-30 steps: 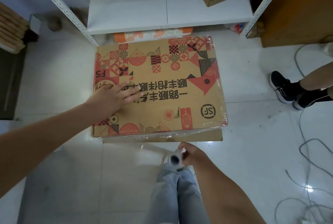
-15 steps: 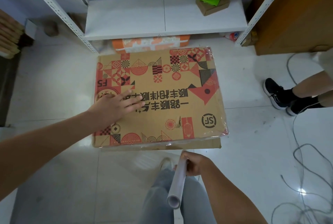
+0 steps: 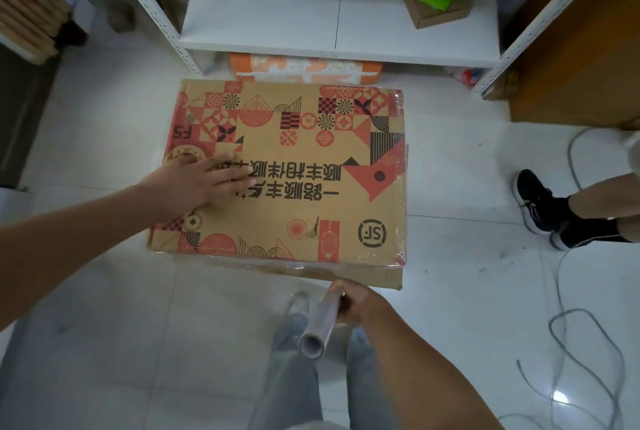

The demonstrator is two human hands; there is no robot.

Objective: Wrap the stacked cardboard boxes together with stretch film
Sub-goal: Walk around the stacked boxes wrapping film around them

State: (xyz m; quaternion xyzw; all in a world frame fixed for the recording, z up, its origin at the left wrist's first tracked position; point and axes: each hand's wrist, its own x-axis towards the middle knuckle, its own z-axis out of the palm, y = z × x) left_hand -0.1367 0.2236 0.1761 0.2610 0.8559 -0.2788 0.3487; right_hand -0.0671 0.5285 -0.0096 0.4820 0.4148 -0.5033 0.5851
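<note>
Bare forearms (no sleeves showing), light grey-blue jeans (image 3: 294,370), pale shoe (image 3: 298,303).

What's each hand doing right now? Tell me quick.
Left hand: open, flat on the top cardboard box.
Right hand: closed around the stretch film roll.

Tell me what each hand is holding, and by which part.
The right hand grips the grey roll of clear stretch film at its far end, near the boxes. The left hand holds nothing; it lies flat on the printed brown cardboard box.
</note>
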